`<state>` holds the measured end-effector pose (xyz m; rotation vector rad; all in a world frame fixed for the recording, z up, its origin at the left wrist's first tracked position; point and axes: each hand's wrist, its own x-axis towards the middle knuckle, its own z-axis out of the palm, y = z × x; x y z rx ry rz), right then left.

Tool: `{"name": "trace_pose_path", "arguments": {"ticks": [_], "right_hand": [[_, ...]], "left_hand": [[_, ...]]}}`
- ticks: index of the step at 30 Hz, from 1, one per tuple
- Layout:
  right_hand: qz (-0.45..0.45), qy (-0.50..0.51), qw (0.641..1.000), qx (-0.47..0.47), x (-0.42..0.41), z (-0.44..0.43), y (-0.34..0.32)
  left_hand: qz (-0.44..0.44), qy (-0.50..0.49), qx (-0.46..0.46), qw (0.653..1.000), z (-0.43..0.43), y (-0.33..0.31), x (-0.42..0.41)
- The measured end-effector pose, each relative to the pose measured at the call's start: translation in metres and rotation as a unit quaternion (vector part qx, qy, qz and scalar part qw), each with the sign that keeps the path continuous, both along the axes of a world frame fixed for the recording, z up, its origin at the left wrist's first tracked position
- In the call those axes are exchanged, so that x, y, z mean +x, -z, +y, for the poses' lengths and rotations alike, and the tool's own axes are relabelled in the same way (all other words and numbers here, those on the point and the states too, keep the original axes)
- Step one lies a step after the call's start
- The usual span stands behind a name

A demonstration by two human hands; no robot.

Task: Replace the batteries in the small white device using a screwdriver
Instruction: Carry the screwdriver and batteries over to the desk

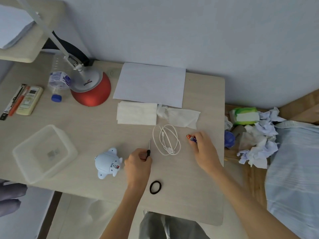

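The small white device (107,163), shaped like a little animal, lies on the table at lower middle with its battery bay open and facing up. Just right of it, my left hand (138,163) grips a small screwdriver (149,146) by the black handle, its thin shaft pointing away from me. Further right, my right hand (204,149) pinches batteries (191,138) with orange and purple wrapping against the tabletop. Between my hands lies a coiled white cable (166,141).
A clear plastic box (44,153) stands at the left. A black hair band (155,187) lies near the front edge. Folded tissues (137,113), a paper sheet (150,84), a red-based lamp (91,90), a bottle (57,83) and a remote (30,100) sit further back. Crumpled tissues (255,145) lie off the right edge.
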<state>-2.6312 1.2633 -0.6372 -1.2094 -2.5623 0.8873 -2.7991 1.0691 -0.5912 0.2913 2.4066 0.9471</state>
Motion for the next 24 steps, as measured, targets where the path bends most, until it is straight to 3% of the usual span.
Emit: {"name": "trace_pose_path", "arguments": {"ticks": [9, 24], "right_hand": [[-0.057, -0.036, 0.990, 0.120, 0.004, -0.007, -0.001], [-0.046, -0.020, 0.990, 0.131, 0.012, -0.014, 0.002]], "left_hand": [[0.007, -0.003, 0.013, 1.000, -0.005, 0.008, -0.001], [0.002, -0.017, 0.033, 0.999, -0.009, 0.012, 0.000]]}}
